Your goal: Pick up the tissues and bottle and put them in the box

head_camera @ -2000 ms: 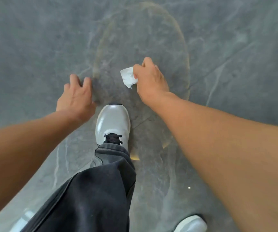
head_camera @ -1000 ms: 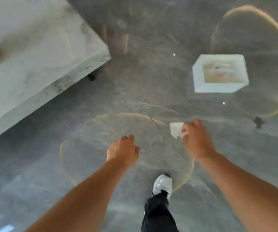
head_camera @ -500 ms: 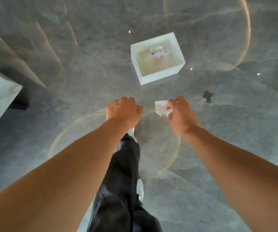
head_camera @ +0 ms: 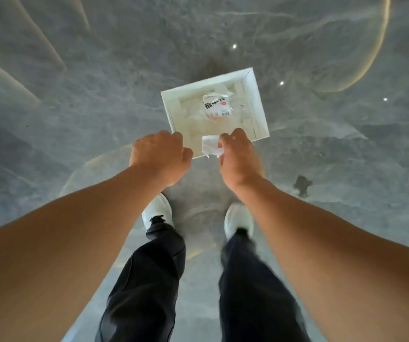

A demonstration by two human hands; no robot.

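A white open box [head_camera: 256,99] stands on the grey marble floor just ahead of me. Inside it lies a clear bottle [head_camera: 217,107] with a white label bearing black and red print, among white tissues. My right hand [head_camera: 239,157] pinches a crumpled white tissue [head_camera: 211,147] over the box's near edge. My left hand [head_camera: 160,155] is beside it, over the box's near left corner, fingers curled with nothing seen in them.
My two white shoes [head_camera: 158,209] and dark trousers are below the hands on the glossy floor. A small dark mark [head_camera: 302,185] lies on the floor to the right. Curved light reflections cross the floor [head_camera: 75,107].
I have walked up to the box; it is now much closer and right under my hands. The right hand still carries the tissue, now over the box's near edge.
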